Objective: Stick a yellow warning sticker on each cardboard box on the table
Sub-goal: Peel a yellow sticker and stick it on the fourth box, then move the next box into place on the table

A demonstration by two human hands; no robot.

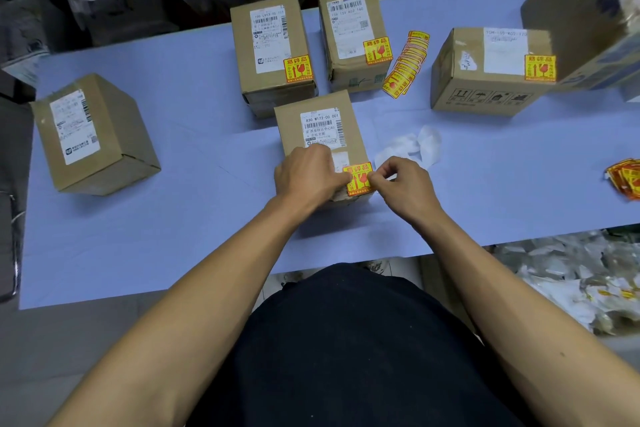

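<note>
A cardboard box (320,130) stands in front of me on the blue table (173,225). A yellow warning sticker (358,177) lies on its near right corner. My left hand (308,173) rests on the box top, fingers on the sticker's left edge. My right hand (403,184) pinches the sticker's right edge. Three boxes behind carry stickers: one at centre (270,52), one beside it (353,38), one at right (485,73). A box at left (93,135) shows only a white label.
A strip of yellow stickers (405,64) lies between the back boxes. Peeled white backing papers (412,146) sit right of the near box. More stickers (625,178) lie at the right edge. A large carton (588,10) stands at far right.
</note>
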